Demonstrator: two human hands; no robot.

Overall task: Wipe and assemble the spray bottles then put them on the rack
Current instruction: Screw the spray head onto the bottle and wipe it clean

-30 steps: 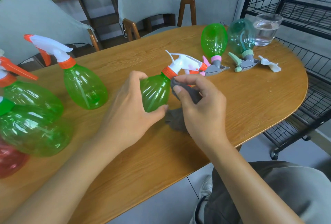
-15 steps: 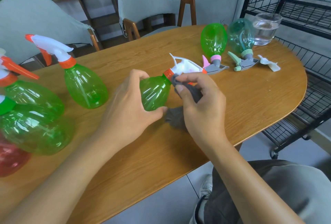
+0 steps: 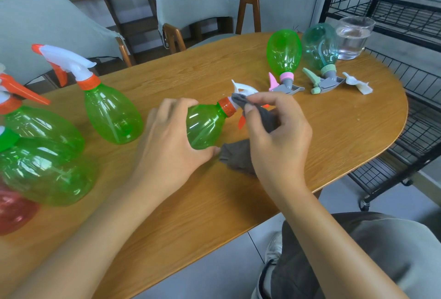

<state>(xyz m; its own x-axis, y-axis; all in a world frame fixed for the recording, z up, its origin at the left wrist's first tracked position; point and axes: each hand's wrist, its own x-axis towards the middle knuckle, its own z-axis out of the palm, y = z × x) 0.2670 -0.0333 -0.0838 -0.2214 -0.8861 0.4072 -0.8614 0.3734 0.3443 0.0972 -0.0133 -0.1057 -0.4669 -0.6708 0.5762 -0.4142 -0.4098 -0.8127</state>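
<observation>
My left hand (image 3: 171, 138) grips the body of a green spray bottle (image 3: 205, 126) lying tilted over the table, its orange collar and white trigger head pointing away. My right hand (image 3: 276, 136) pinches a grey cloth (image 3: 241, 157) and presses a fold of it against the white head just past the collar. The head is mostly hidden by cloth and fingers. An upright green bottle with an orange and white head (image 3: 112, 112) stands to the left. At the far right, a green bottle (image 3: 284, 55) and a teal bottle (image 3: 319, 45) rest upside down on their grey heads.
Several more green bottles (image 3: 43, 155) and a red one (image 3: 14, 210) crowd the left edge. A glass of water (image 3: 353, 38) stands at the far right of the wooden table (image 3: 334, 136). A white loose part (image 3: 358, 83) lies nearby. The black wire rack (image 3: 405, 12) is at the right.
The bottle has turned in my left hand and its white head has rolled. My right hand has slid the cloth up from the neck onto the head.
</observation>
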